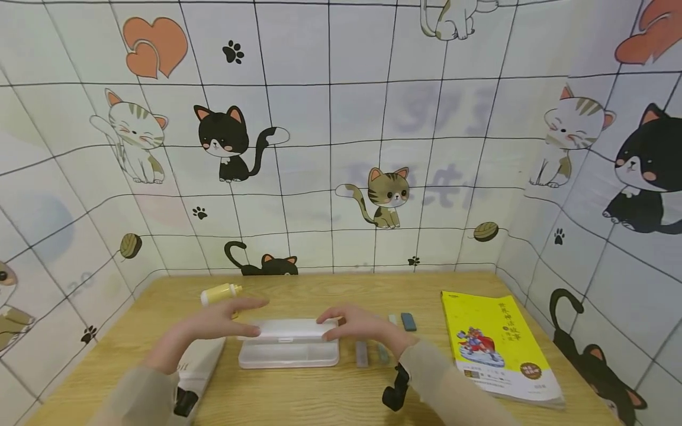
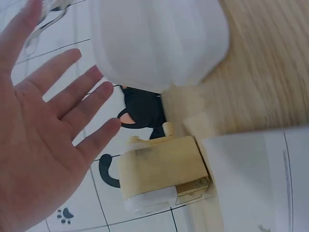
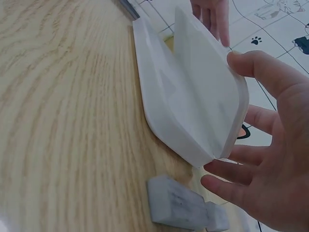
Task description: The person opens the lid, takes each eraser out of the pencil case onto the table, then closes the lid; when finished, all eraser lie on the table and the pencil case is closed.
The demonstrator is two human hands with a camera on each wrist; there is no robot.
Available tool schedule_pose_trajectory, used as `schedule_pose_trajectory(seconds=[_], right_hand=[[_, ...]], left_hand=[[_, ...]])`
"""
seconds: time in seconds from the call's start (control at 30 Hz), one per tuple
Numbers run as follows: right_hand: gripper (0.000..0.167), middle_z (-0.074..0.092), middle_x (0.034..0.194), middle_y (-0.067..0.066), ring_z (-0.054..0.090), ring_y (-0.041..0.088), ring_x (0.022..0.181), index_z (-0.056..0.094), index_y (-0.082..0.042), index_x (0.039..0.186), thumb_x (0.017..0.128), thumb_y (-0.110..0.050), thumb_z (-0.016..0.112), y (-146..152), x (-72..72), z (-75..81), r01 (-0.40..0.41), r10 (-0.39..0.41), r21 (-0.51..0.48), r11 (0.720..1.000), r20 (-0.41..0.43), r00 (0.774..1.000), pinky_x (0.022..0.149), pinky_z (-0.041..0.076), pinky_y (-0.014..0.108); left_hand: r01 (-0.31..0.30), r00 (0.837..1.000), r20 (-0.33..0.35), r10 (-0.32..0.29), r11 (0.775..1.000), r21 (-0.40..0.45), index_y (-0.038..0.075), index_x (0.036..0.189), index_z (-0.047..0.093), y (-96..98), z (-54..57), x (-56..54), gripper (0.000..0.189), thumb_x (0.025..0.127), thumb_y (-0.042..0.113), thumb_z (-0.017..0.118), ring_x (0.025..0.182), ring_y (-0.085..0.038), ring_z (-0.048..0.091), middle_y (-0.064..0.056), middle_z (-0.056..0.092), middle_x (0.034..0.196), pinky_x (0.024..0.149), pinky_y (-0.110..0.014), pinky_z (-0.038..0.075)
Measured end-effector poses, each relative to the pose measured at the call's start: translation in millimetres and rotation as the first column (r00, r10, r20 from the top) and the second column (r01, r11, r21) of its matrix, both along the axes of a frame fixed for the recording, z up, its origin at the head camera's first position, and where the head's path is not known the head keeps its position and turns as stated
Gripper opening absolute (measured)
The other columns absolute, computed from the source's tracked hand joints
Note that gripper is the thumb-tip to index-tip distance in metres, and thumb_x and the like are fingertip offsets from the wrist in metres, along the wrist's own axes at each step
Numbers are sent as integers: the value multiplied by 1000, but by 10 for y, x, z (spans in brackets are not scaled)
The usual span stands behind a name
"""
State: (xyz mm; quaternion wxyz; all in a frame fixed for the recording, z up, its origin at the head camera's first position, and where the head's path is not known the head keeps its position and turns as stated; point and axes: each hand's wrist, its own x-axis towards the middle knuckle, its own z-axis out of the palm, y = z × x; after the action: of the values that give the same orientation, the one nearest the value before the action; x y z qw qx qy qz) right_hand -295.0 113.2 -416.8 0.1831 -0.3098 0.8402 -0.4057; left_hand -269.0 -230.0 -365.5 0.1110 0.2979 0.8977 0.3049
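Note:
A translucent white plastic pencil case point(image 1: 288, 356) lies on the table with its lid point(image 1: 282, 327) raised. My left hand point(image 1: 218, 319) is at the lid's left end. In the left wrist view that hand point(image 2: 48, 125) has its fingers spread and fairly straight, with nothing in the palm. At the opposite end, my right hand point(image 1: 362, 324) holds the lid's edge. The right wrist view shows the thumb of this hand point(image 3: 280, 159) on the rim and its fingers behind the lid point(image 3: 212, 82). The case's lower tray point(image 3: 169, 106) rests on the wood.
Right of the case lie a greyish block point(image 1: 362, 354) and a dark blue block point(image 1: 408, 322). A yellow book point(image 1: 490, 343) is farther right. On the left are a yellow-and-white object point(image 1: 219, 293) and a white box or book point(image 1: 199, 367). Cat-print cloth point(image 1: 298, 148) surrounds the table.

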Motion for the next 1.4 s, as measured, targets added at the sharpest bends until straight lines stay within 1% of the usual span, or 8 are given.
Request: schedule_pose_trajectory(seconds=[0.13,0.23,0.37,0.63,0.77,0.9,1.17,1.4], right_hand=[[42,55,135,-5,53,28,121,64,-27,124,84,-36,72,-32,21,-51,20,-19,36,999,-42,999,96,45,40],[44,55,134,-4,54,22,116,63,-28,125,83,-36,74,-56,29,-84,27,-24,52,998,-67,997,91,47,37],[46,55,134,-3,53,21,118,63,-27,126,82,-35,75,-81,43,-102,17,-11,64,998,-95,995,92,46,37],[49,54,137,-2,45,21,129,64,-22,127,81,-33,78,-96,125,-98,31,-22,73,997,-121,992,102,41,40],[52,49,143,5,39,27,135,63,-21,129,81,-35,79,-94,159,-129,34,-15,109,994,-166,986,108,34,47],[54,43,148,11,37,31,136,63,-22,130,80,-35,80,-98,194,-154,57,-28,146,988,-195,980,108,33,50],[56,41,149,10,37,30,136,64,-23,128,76,-32,83,-102,292,-133,109,-68,173,979,-227,972,106,38,44],[57,42,148,11,39,29,135,65,-20,127,75,-29,84,-99,311,-117,111,-66,177,978,-243,968,106,38,42]], left_hand=[[-7,998,63,15,994,-113,17,145,47,55,-46,-24,76,81,47,74,136,-43,32,-15,42,148,105,-64,28],[25,998,65,-15,987,-159,15,146,45,71,-133,-39,82,77,46,78,133,-42,37,-18,44,145,103,-63,31],[67,997,47,-61,986,-154,8,147,42,54,-258,-46,86,77,43,78,131,-45,37,-24,42,144,103,-64,29],[57,998,21,-54,989,-136,9,145,46,26,-408,-48,81,77,39,77,130,-49,36,-28,37,145,102,-67,28],[61,998,10,-60,989,-135,10,145,46,18,-438,-38,82,75,38,79,130,-50,34,-28,36,146,102,-69,27],[59,998,-10,-61,989,-138,10,145,47,26,-465,-33,84,73,37,81,130,-50,35,-27,36,146,102,-67,28],[32,998,-57,-41,989,-142,15,144,48,41,-557,-47,86,69,37,84,130,-44,38,-25,38,146,104,-62,30],[14,995,-96,-30,986,-166,15,143,50,80,-545,-9,85,68,36,85,130,-45,39,-26,39,145,103,-61,32]])
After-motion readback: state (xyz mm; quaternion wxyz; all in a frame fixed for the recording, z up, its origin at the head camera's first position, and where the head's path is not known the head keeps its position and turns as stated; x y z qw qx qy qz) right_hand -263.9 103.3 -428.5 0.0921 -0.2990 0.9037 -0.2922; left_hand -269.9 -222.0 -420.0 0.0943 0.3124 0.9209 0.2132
